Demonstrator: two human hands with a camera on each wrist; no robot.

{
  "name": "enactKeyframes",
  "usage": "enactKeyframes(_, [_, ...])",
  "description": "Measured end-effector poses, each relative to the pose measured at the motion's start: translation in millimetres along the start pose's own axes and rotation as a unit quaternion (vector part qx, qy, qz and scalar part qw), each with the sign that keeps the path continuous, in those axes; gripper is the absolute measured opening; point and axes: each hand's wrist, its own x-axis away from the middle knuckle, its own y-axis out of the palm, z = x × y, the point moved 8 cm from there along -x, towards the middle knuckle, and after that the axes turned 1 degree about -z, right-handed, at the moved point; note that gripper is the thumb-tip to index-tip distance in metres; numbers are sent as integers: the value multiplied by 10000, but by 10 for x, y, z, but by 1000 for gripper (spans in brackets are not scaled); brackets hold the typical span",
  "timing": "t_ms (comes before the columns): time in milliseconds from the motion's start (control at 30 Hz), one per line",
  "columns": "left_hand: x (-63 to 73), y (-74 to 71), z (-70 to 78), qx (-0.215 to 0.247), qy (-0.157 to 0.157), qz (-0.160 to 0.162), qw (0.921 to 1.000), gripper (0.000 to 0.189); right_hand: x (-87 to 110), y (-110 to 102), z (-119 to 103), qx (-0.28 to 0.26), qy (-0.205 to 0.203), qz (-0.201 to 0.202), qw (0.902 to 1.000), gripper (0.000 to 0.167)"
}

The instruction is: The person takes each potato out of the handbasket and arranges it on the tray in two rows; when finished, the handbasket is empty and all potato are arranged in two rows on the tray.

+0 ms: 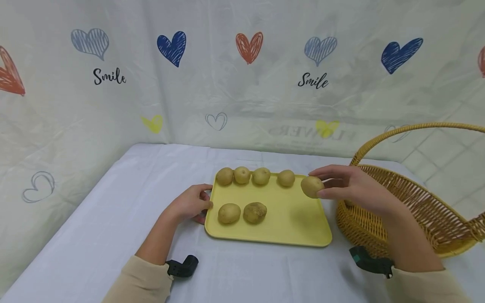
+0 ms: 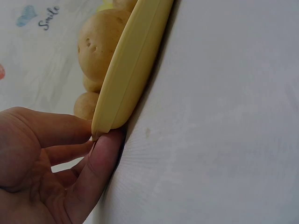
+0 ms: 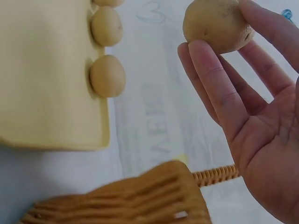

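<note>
A potato [image 1: 312, 187] is pinched between the thumb and fingertips of my right hand [image 1: 350, 185], held above the right end of the yellow tray [image 1: 280, 227]. In the right wrist view this potato [image 3: 217, 23] sits at the fingertips, away from the palm. My left hand [image 1: 191, 203] grips the tray's left edge, its thumb and a finger at the rim [image 2: 117, 88] in the left wrist view. Along the tray's far side lies a row of several potatoes [image 1: 261, 176]. Nearer the front are a smooth potato [image 1: 229, 213] and a darker, blotchy potato [image 1: 255, 212].
Right of the tray stands a wicker basket [image 1: 363, 225] with a tall arched handle [image 1: 413, 126], partly behind my right forearm. A white cloth [image 1: 113, 227] covers the table. Behind it hangs a curtain [image 1: 212, 84] printed with hearts.
</note>
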Motion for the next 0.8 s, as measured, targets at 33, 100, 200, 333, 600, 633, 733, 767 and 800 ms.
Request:
enactKeyframes(33, [2,0,3,9,8,-1,10000,64,-17,25,-4,-2,2,-5,10000,43])
enactKeyframes(100, [4,0,4,10,18,-5,10000,64,-51,79,-4,-66,-1,-62,10000,44])
enactKeyframes(200, [2,2,2,15,24,-18,10000,65,-92,158,10,-115,14,-170,9998,44])
enactKeyframes(333, [0,4,3,13,27,-32,10000,65,-135,252,39,-84,-34,-306,9995,44])
enactKeyframes(600, [5,-20,11,-22,44,3,10000,65,-235,439,42,-159,-228,-653,9975,43])
enactKeyframes(633, [5,-19,11,-16,47,-2,10000,65,-248,469,52,-150,-221,-720,9970,43])
enactKeyframes(733, [1,-14,8,6,44,-26,10000,64,-280,559,88,-29,-177,-881,9960,43])
enactKeyframes(767, [0,-12,5,3,42,-32,10000,64,-291,591,99,-7,-155,-931,9955,44])
enactKeyframes(800, [-2,-11,4,2,36,-30,10000,64,-304,623,112,31,-119,-970,9952,44])
